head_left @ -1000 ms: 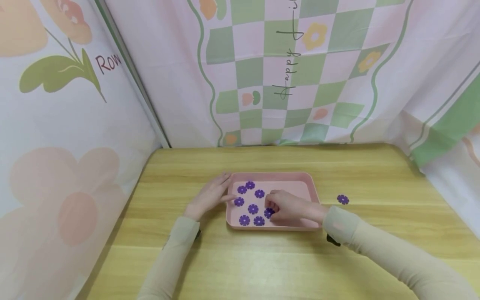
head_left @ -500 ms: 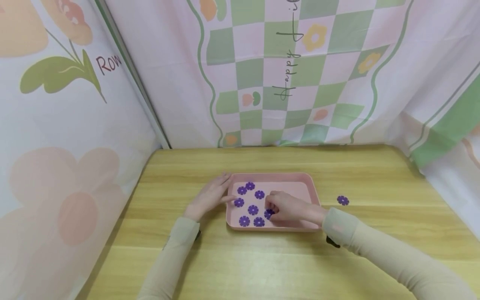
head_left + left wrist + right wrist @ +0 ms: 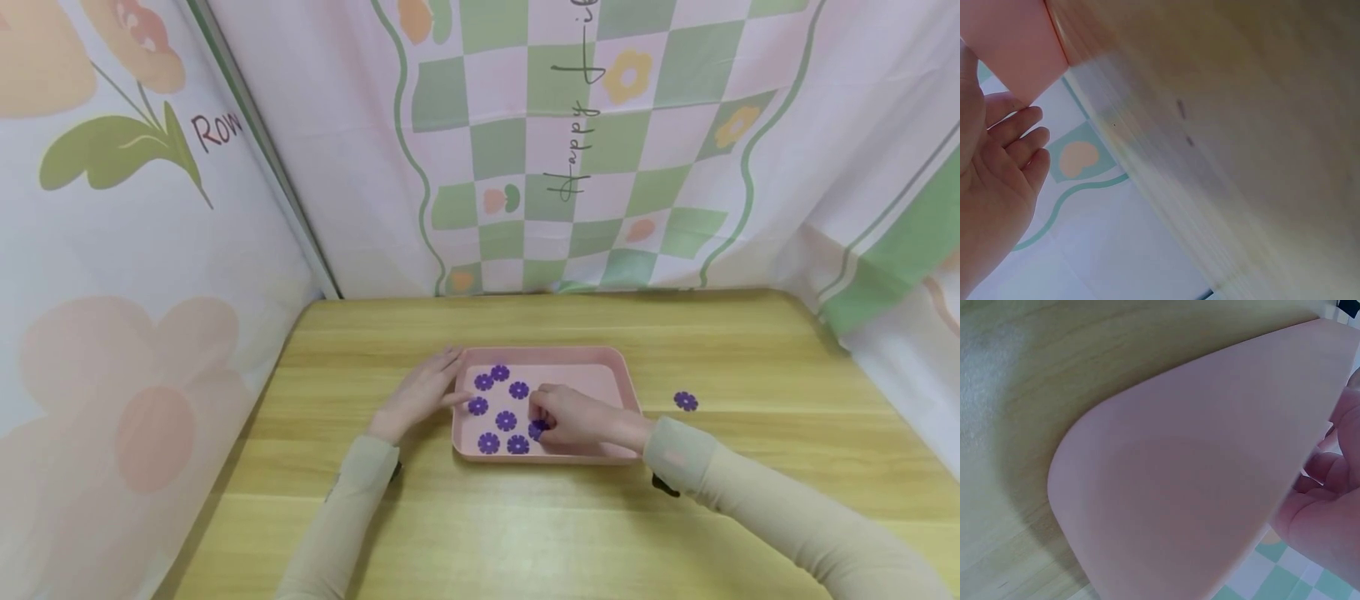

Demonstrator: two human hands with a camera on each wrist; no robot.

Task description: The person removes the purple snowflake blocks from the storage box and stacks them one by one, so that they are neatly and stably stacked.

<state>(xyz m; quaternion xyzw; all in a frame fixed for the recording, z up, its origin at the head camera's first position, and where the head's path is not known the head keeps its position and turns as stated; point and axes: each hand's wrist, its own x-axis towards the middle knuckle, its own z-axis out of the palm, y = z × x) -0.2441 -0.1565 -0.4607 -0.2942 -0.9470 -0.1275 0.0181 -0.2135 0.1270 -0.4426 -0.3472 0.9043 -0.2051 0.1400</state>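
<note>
Inside the pink tray (image 3: 592, 377) lie several purple snowflake building discs (image 3: 506, 421), flat and mostly apart. My right hand (image 3: 572, 414) reaches in over the front rim, fingers curled down, pinching a purple snowflake disc (image 3: 537, 430) that the fingers partly cover. In the right wrist view the tray's outer wall (image 3: 1179, 469) hides the fingertips of that hand (image 3: 1335, 487). My left hand (image 3: 422, 390) rests at the tray's left side, thumb reaching over the rim beside a disc (image 3: 477, 406). From the left wrist, loosely extended fingers (image 3: 1013, 122) show against the tray corner (image 3: 1029, 69).
One more purple disc (image 3: 686, 401) lies on the wooden table (image 3: 480, 533) to the right of the tray. Printed fabric (image 3: 585, 250) hangs along the table's back edge, with further fabric (image 3: 90, 250) at the left.
Both hands stay almost in place. The fingertips of my right hand shift very slightly on the disc; the other discs and the tray keep their arrangement.
</note>
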